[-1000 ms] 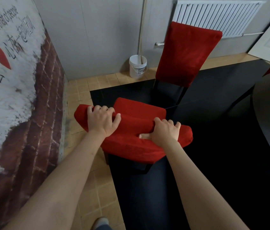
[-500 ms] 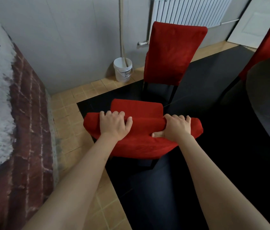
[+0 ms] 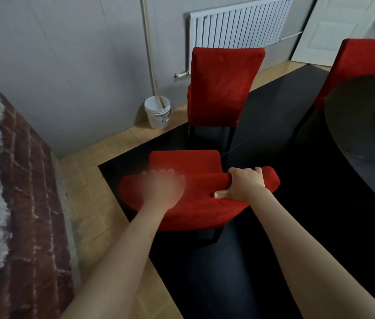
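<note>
Right in front of me stands a red upholstered chair, seen from behind and above, with its backrest top nearest me and its seat beyond. My right hand grips the right part of the backrest's top edge, fingers curled over it and thumb underneath. Over the left part of the same edge is my left hand, so blurred by motion that I cannot tell whether it holds the chair or how its fingers lie.
A second red chair stands just beyond, a third at the far right beside a dark round table. A white bucket with a pole sits by the grey wall. A brick-pattern wall is at my left; a radiator hangs behind.
The view has swung right and the chair has shifted right with it. My left hand, sharp on the backrest before, is now motion-blurred. My right hand keeps its grip.
</note>
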A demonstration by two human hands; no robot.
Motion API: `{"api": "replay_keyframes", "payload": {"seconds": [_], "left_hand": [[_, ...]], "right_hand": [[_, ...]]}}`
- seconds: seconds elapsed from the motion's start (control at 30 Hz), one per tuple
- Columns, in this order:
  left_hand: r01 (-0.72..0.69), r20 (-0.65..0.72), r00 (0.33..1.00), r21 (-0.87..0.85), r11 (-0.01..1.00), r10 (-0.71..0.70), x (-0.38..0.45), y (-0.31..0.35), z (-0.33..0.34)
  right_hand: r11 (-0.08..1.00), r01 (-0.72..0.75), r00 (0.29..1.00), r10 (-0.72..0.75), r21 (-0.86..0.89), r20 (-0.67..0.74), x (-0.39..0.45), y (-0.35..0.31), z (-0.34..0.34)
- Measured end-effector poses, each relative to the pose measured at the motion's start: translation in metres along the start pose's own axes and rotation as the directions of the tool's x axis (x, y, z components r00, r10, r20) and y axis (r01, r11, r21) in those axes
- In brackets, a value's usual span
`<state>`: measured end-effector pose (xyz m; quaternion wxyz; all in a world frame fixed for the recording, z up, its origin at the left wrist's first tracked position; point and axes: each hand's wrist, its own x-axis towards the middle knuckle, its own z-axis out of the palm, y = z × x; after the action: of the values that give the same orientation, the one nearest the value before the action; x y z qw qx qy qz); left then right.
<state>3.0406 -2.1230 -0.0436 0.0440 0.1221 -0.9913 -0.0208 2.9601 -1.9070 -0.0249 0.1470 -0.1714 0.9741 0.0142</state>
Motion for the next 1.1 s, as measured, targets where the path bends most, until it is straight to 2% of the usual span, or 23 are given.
{"api": "replay_keyframes", "payload": {"seconds": [0.23, 0.63, 0.83, 1.1], "left_hand": [[-0.131, -0.021, 0.991, -0.015, 0.991, 0.131, -0.01, -0.018, -0.001], [-0.362, -0.066, 0.931, -0.052, 0.931, 0.358, -0.036, -0.064, 0.003], [-0.41, -0.085, 0.91, -0.049, 0.911, 0.405, -0.021, -0.072, 0.004], [-0.431, -0.094, 0.9, -0.061, 0.9, 0.425, 0.02, -0.057, 0.003]], "right_hand": [[0.993, -0.101, 0.994, 0.103, 0.065, -0.022, -0.037, -0.017, 0.011], [0.95, -0.291, 0.95, 0.301, 0.113, -0.088, -0.116, -0.076, 0.046], [0.927, -0.355, 0.921, 0.369, 0.125, -0.122, -0.113, -0.091, 0.048], [0.91, -0.392, 0.901, 0.409, 0.135, -0.143, -0.077, -0.073, 0.033]]}}
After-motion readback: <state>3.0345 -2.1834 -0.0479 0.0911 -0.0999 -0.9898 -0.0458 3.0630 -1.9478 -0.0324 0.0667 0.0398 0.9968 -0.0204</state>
